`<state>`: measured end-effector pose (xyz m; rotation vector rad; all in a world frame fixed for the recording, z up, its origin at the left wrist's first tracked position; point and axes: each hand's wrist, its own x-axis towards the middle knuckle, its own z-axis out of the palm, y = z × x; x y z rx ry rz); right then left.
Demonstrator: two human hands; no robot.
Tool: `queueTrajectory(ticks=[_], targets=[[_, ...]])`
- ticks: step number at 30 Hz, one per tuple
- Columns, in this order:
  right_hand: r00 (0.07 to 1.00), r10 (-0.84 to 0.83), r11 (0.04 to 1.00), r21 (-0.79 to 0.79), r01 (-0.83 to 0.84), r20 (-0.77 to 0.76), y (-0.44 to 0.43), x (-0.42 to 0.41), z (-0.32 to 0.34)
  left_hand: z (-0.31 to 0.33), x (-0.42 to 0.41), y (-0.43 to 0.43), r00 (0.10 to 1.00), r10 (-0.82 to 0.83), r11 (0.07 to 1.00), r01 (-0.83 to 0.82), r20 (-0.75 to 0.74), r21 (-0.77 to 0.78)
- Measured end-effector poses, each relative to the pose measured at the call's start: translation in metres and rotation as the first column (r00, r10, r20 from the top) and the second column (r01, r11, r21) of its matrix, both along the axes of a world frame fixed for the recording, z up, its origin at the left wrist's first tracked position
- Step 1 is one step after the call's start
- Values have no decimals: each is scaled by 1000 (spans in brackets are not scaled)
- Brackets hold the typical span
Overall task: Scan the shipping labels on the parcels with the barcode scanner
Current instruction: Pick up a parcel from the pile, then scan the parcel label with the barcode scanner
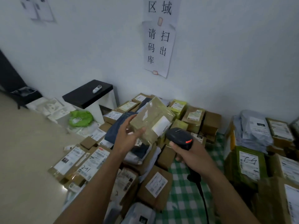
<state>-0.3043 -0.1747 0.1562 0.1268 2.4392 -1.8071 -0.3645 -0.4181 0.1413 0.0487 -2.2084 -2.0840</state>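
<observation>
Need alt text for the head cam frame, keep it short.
A person's left hand holds up a tape-wrapped brown parcel while the right hand grips a black barcode scanner close to its white label. Labelled cardboard boxes are piled below, against a white wall with paper signs.

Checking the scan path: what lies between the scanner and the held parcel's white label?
Nothing: in the head view the scanner sits close beside the white label on the held parcel; the stretch between is bare.

surface: green checked cloth [184,198] | on it: cardboard parcels [155,186]
</observation>
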Motion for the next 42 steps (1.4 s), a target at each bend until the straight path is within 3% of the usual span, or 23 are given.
queueTrajectory(ticks=[8,16,23,26,30,34,39,42], targets=[[989,36,998,-47,-43,-143,-39,6,29,46,6,-59,985,26,989,-51,173,142],[968,187,970,-126,-210,-169,-64,21,34,41,45,-67,991,-36,998,28,125,60],[975,80,981,-156,-114,-207,-74,19,41,40,54,-64,992,-27,994,13,125,109],[972,58,982,-164,-97,-226,-80,18,40,36,61,-62,998,-50,986,44,34,158],[973,11,984,-171,-52,-232,-90,16,42,19,68,-64,983,-110,994,106,-145,-39],[971,14,983,-173,-57,-238,-94,13,52,8,64,-73,963,-202,945,144,-177,-295],[972,37,980,-180,-80,-231,-96,10,57,5,59,-74,962,-133,978,87,-238,-191],[972,62,979,-175,-104,-226,-92,11,56,6,48,-82,992,-51,998,45,-117,-49]])
